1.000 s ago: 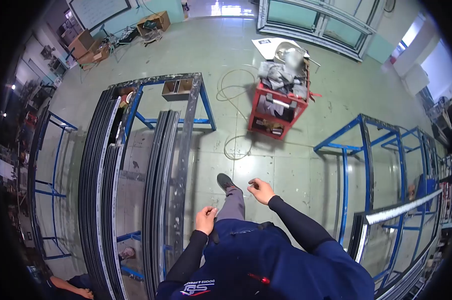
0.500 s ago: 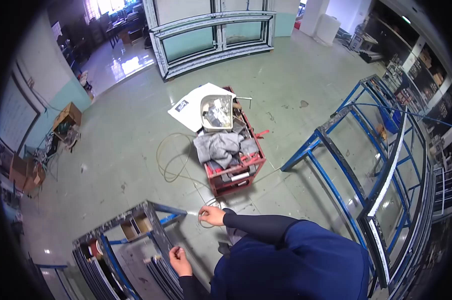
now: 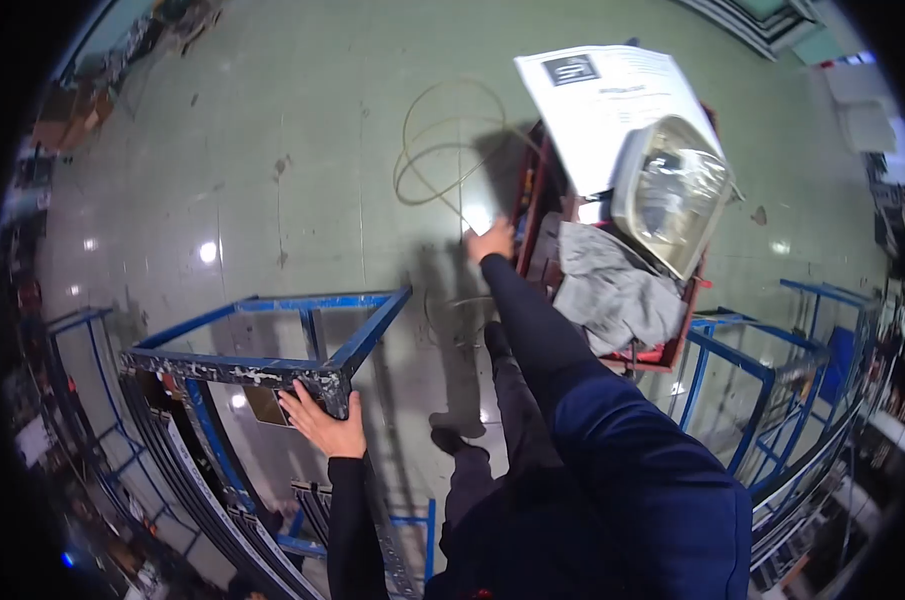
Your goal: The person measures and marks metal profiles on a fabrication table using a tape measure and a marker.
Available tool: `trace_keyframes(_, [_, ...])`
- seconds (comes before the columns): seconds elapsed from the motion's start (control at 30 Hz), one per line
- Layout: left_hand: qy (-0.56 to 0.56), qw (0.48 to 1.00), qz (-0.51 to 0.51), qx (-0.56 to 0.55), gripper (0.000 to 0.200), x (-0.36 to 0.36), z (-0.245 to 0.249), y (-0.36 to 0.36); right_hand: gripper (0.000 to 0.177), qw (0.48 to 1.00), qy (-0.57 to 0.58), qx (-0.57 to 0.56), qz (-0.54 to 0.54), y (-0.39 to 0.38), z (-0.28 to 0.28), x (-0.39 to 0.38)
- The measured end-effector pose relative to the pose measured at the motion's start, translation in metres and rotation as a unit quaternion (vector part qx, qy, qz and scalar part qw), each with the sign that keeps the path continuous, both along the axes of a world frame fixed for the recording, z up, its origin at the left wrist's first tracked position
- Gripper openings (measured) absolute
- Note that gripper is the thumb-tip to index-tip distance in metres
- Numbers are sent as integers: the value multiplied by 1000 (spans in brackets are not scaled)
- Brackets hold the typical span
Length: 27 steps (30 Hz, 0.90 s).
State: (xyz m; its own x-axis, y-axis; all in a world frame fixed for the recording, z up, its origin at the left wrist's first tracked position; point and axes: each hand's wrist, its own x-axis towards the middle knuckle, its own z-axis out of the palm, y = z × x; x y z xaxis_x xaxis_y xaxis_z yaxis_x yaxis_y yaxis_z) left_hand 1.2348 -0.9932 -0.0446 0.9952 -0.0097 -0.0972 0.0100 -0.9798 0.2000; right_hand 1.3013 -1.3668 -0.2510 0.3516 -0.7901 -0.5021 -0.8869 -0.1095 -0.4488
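My left hand (image 3: 324,422) rests, fingers spread, against the dark, paint-spotted edge of a blue metal stand (image 3: 237,368), close to its corner. My right hand (image 3: 491,241) reaches forward beside the red tool cart (image 3: 534,190), its fingers curled on a thin yellowish hose (image 3: 404,165). The hose lies in loops on the floor beyond that hand. On the cart are a grey cloth (image 3: 612,295), a printed white sheet (image 3: 612,110) and a light-coloured tray (image 3: 627,190) holding a clear plastic bag.
Dark long profiles (image 3: 187,460) stand within the left stand. To the right is another blue metal stand (image 3: 742,355). Cardboard boxes (image 3: 67,120) sit at the far left, and a framed window unit (image 3: 752,25) is at the upper right. My shoe (image 3: 457,435) is on the tiled floor.
The view has tilted down and come nearer the cart. My left hand has come onto the stand's edge. My right arm has stretched forward, to the cart's left side.
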Motion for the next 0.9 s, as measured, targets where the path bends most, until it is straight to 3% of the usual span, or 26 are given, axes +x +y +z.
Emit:
trace_keyframes(0.07, [-7, 1000, -16, -10, 108, 5, -3, 0, 79, 988, 96, -78, -87, -32, -43, 13])
trace_keyframes(0.1, [-12, 1000, -18, -20, 108, 7, -4, 0, 78, 975, 61, -167, -137, -49, -83, 13])
trace_keyframes(0.17, [2, 999, -14, -33, 109, 10, -7, 0, 75, 961, 92, -182, -186, -92, -108, 22])
trace_keyframes(0.2, [10, 999, -8, -41, 109, 11, -7, 0, 74, 917, 93, -350, -167, -113, -147, 20])
trace_keyframes(0.23, [8, 998, -10, -58, 111, 11, -10, 3, 76, 896, 79, -416, -133, -131, -155, 19])
trace_keyframes(0.3, [10, 997, 0, -80, 112, 10, -16, 7, 76, 908, 90, -398, -96, -171, -157, 30])
trace_keyframes(0.37, [18, 995, 15, -93, 112, 8, -18, 8, 74, 964, 178, -187, -57, -198, -151, 47])
trace_keyframes(0.47, [15, 995, 6, -102, 108, 9, -18, 8, 52, 957, 220, -165, 95, -214, -171, 51])
trace_keyframes(0.6, [-1, 998, -26, -57, 110, 10, -14, 12, 38, 960, 57, -184, 204, -194, -155, 66])
trace_keyframes(0.67, [-20, 997, -39, -56, 106, 12, -9, 12, 40, 955, 5, -160, 248, -149, -87, 96])
trace_keyframes(0.77, [-38, 997, -37, -47, 99, 18, 5, 5, 46, 892, -185, -167, 378, -98, -22, 136])
trace_keyframes(0.8, [-16, 998, -8, -58, 97, 18, 14, 4, 42, 794, -267, -246, 487, -112, -57, 150])
trace_keyframes(0.83, [-44, 997, -9, -60, 94, 12, 13, 10, 40, 710, -325, -353, 516, -81, -10, 144])
trace_keyframes(0.87, [-74, 994, -9, -84, 88, 9, 15, 14, 35, 880, -353, 13, 318, -17, 87, 125])
trace_keyframes(0.9, [-128, 986, 2, -107, 83, -8, 5, 16, 33, 885, -339, 111, 300, 15, 132, 103])
